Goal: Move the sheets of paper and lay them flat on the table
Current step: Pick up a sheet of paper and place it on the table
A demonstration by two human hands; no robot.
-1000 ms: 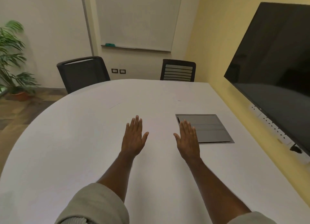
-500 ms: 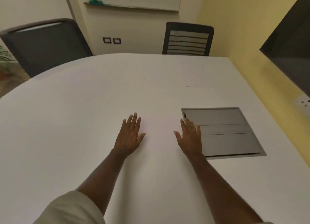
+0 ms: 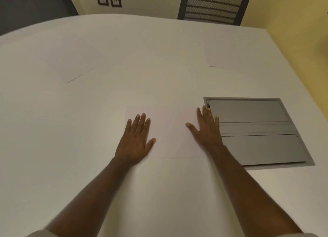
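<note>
**Both palms flat on a sheet at the bench's centre**

A white sheet of paper (image 3: 168,132) lies flat on the white bench (image 3: 53,130). The left hand (image 3: 134,141) presses its 9 o'clock side and the right hand (image 3: 206,128) its 3 o'clock edge, fingers released and spread, grasping nothing. A grey panel (image 3: 257,132) sits just beside the right hand. Two fainter sheets lie at 11 o'clock (image 3: 71,66) and 1 o'clock (image 3: 223,59).

A: Both hands down flat, fingers spread: left hand (image 3: 135,141) and right hand (image 3: 206,128) pressing a pale sheet of paper (image 3: 168,132) onto the white worktop (image 3: 159,192).

B: Grey hatch (image 3: 257,132) just right of the right hand?

A: Yes, fingertips at its edge. Two more sheets lie far off, one far left (image 3: 71,64), one far right (image 3: 229,59).
</note>
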